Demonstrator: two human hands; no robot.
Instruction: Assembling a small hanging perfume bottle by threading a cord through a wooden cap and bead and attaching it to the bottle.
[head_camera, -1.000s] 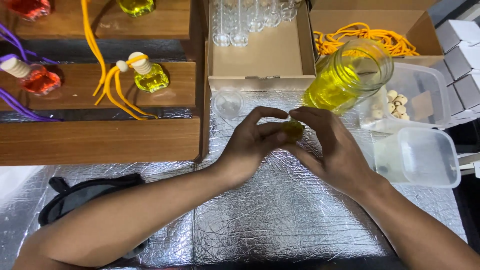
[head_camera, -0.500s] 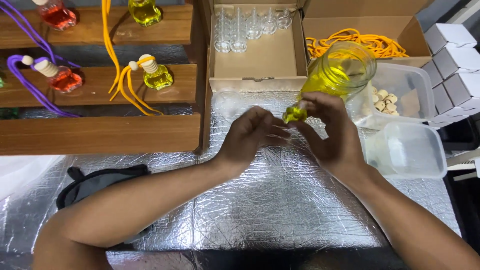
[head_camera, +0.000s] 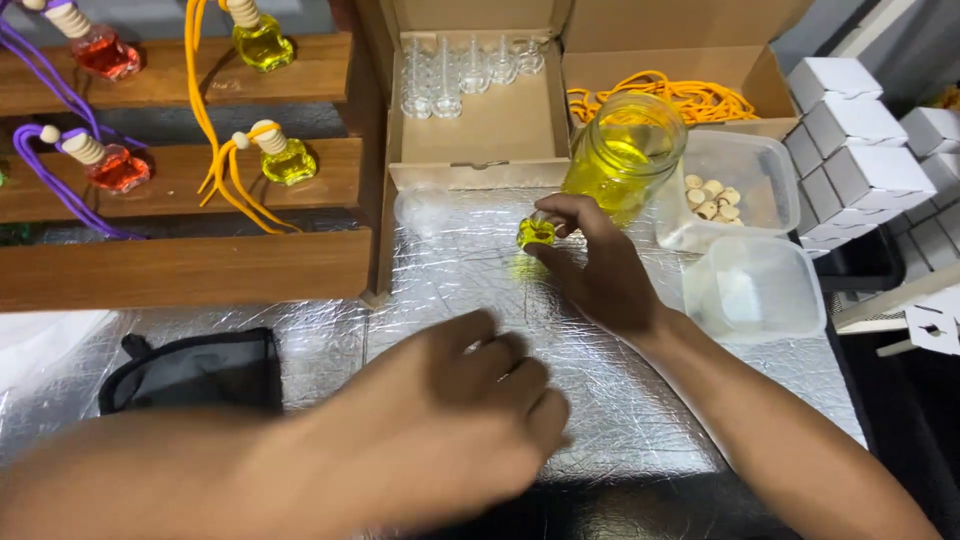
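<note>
My right hand (head_camera: 598, 268) holds a small glass bottle of yellow liquid (head_camera: 536, 233) by its neck, just above the silver foil mat (head_camera: 470, 300). It is close in front of a large glass jar of yellow liquid (head_camera: 622, 158). My left hand (head_camera: 455, 410) is blurred, low over the mat near the front edge, its fingers loosely curled and holding nothing.
A wooden stepped rack (head_camera: 180, 180) at the left carries small red and yellow bottles with purple and orange cords. Open cardboard boxes hold empty glass bottles (head_camera: 460, 65) and orange cord (head_camera: 680, 95). Clear tubs (head_camera: 750, 290), wooden caps (head_camera: 710, 195), white boxes (head_camera: 860, 150) and a black pouch (head_camera: 190, 370) stand around.
My left hand has let go of the small bottle and swung back toward me and to the left. My right hand keeps the bottle and has lowered it slightly.
</note>
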